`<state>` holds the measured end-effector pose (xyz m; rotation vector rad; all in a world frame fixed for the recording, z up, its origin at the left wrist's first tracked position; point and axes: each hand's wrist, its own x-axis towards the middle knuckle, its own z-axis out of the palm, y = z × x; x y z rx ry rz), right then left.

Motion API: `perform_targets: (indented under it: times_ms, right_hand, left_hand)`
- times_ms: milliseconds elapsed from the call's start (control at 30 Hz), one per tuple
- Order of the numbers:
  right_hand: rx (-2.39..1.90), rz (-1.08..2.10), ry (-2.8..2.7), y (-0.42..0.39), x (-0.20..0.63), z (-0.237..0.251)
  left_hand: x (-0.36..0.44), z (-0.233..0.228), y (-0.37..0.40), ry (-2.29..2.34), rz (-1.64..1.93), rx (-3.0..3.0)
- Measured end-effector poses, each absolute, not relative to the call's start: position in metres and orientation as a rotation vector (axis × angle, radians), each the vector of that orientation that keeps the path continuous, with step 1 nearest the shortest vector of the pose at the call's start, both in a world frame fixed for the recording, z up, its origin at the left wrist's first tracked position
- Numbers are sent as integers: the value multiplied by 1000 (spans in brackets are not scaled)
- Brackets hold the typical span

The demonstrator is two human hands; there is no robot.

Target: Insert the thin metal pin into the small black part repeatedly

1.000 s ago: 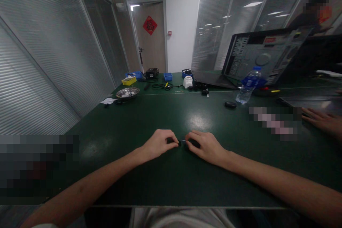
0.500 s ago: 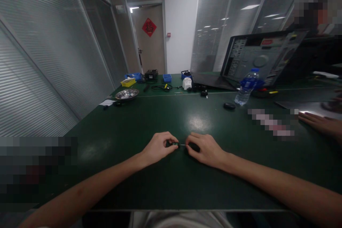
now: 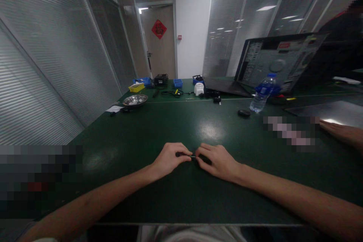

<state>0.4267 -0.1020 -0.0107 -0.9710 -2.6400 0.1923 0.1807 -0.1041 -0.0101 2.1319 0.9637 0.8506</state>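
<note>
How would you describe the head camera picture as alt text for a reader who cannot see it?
A person's left hand and right hand nearly meet over a green table, holding between them a thin item too small to identify. Farther back are a metal bowl and a plastic bottle; another person's hand shows at right.

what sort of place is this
Probably an office used as an electronics workshop: a computer case with its bare metal side showing stands on the green table, parts bins such as the yellow one sit at the back, and blinds line the glass partitions.
</note>
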Motion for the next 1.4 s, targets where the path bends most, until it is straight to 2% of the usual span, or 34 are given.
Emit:
perform_targets:
  times_ms: [800, 1100, 1400]
  right_hand:
    - [-872, 108, -2657, -100, 427, -17]
    - [-882, 139, -2657, -102, 425, -12]
    - [-899, 235, -2483, -100, 431, -13]
  left_hand:
    - [179, -8, -100, 981, 839, 2084]
    - [175, -11, -78, 1041, 723, 2333]
    - [178, 2, -104, 920, 763, 2359]
